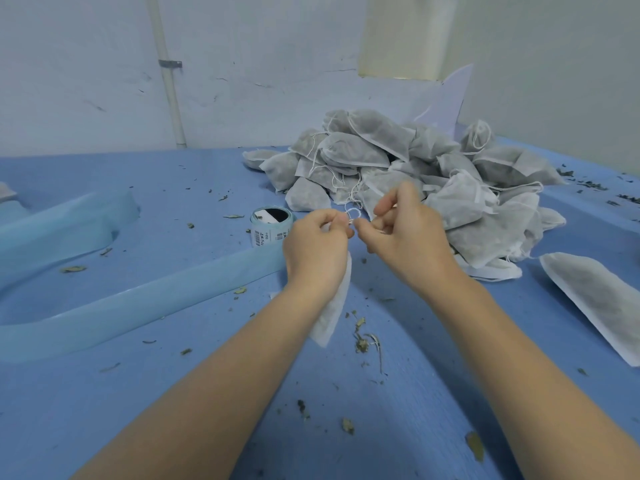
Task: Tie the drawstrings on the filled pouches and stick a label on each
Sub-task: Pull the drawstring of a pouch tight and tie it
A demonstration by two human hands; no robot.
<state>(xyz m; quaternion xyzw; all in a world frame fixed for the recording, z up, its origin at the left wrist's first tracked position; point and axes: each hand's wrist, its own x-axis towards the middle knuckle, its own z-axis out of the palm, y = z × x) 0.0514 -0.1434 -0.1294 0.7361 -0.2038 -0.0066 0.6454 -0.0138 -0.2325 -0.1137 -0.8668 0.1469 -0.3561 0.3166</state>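
Nearest, bare blue table [398, 427] strewn with dried leaf bits [362, 341], open between the two forearms. Above that, left hand [317, 245] curled, pinching the neck of a white pouch [332, 306] that hangs down behind its wrist, mostly hidden by hand and forearm, lower corner showing just over the table. Right hand [403, 233] just beside it, fingers curled and pinching the drawstring [353, 213], a small white loop visible between the two hands; exact hold of the fingertips blurred, hard to make out. At right, one filled pouch lying flat [595, 303], cut off by the frame edge. Left of the hands, a label roll [270, 225] standing on the table, partly behind the left hand, with a pale blue strip [138, 306] curving away to the left edge. Further back, a pile [415, 171] of filled grey pouches, strings tangled, lower ones buried. Behind, a wall with a white pipe [169, 81].
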